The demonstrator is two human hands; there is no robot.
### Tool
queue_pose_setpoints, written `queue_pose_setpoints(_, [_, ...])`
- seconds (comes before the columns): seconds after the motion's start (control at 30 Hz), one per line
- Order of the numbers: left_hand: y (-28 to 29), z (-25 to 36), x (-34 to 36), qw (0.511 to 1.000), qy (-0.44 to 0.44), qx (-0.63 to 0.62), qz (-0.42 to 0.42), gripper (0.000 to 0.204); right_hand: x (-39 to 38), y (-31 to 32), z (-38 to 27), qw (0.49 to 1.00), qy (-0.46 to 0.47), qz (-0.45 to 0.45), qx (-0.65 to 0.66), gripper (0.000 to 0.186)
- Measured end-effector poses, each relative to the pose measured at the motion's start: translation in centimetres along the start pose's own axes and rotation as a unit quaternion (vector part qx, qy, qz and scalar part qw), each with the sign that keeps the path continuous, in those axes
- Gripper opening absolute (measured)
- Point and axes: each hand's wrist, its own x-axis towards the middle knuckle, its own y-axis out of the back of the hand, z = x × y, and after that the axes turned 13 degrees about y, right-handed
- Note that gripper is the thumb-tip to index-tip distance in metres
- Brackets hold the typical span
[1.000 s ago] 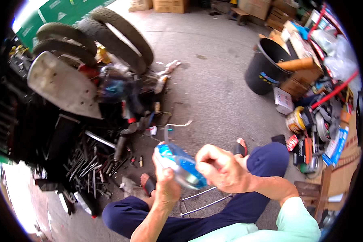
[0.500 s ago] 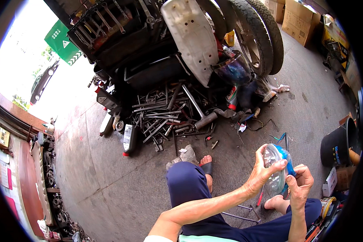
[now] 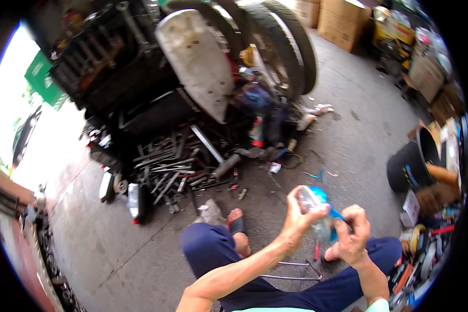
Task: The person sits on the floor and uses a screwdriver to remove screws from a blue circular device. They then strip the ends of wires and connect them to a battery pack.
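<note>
In the head view, a person in dark blue trousers [image 3: 209, 244] holds a clear, blue-sided round case [image 3: 318, 195] in the air between spread knees, well above the floor [image 3: 140, 234]. The left hand [image 3: 299, 214] grips its near side, thumb across the clear face, apparently to keep it steady and tilted. The right hand [image 3: 352, 232] is curled close, thumb and fingers pinched at the blue side; blur hides whether they clasp an edge or merely press it. The raised hold seems to leave both hands room clear of the clutter.

A slim metal frame [image 3: 291, 277] stands low between the legs, and a red stick [image 3: 316, 250] shows just below the case. Ahead to the left, a heap of metal tools [image 3: 166, 169] sprawls beside a hammer [image 3: 227, 166], with a grey rag [image 3: 210, 216] near the foot. Behind it, a pale panel [image 3: 196, 58] leans beside upright tyres [image 3: 273, 41], walling off that side. To the right, a black bin [image 3: 406, 162] with a brown roll [image 3: 442, 173] poking out and more clutter crowd the edge; cardboard boxes [image 3: 343, 25] sit farther back.
</note>
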Motion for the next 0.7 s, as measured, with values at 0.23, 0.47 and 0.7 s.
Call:
queue_pose_setpoints(0.23, [-1.6,-0.8,1.0,0.994,0.073,-0.049,-0.069,0.057,0.5,2.6,0.8,0.954,-0.168,-0.004,0.25,0.011])
queue_pose_setpoints(0.47, [0.1,-3.0,1.5,0.998,0.028,0.044,-0.024,0.059,-0.9,1.5,1.5,0.989,0.136,0.002,0.064,0.02])
queue_pose_setpoints(0.7, [-4.4,-2.4,0.8,0.997,0.073,0.019,-0.031,0.057,-1.8,7.3,1.7,0.987,-0.089,0.11,0.072,0.056])
